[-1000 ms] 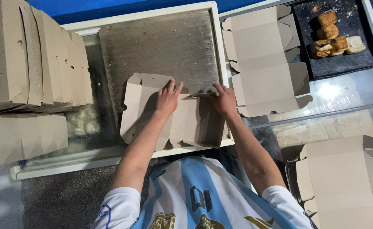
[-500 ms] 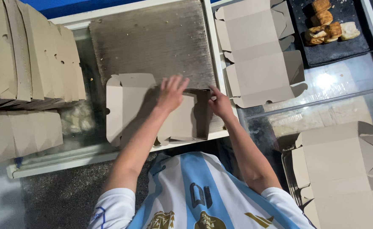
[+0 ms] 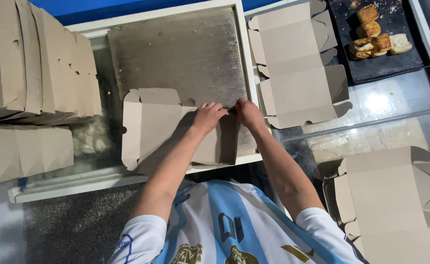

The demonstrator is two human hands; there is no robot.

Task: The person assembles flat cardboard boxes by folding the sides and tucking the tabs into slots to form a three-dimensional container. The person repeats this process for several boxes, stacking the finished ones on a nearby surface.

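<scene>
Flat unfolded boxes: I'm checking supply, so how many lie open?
3: one under both hands, one right of the metal tray, one at lower right. More may be hidden.

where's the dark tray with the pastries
In the head view the dark tray sits at the top right, just right of the unfolded flat cardboard box, well away from both hands folding another box on the metal sheet.

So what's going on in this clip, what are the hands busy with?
A person is working a flat cardboard box blank that lies on a metal tray. The left hand and right hand meet at the blank's upper right edge, pinching a flap there. Another unfolded blank lies to the right, beside a dark tray of pastries. Stacked boxes stand on the left, and more blanks at lower right.
</scene>
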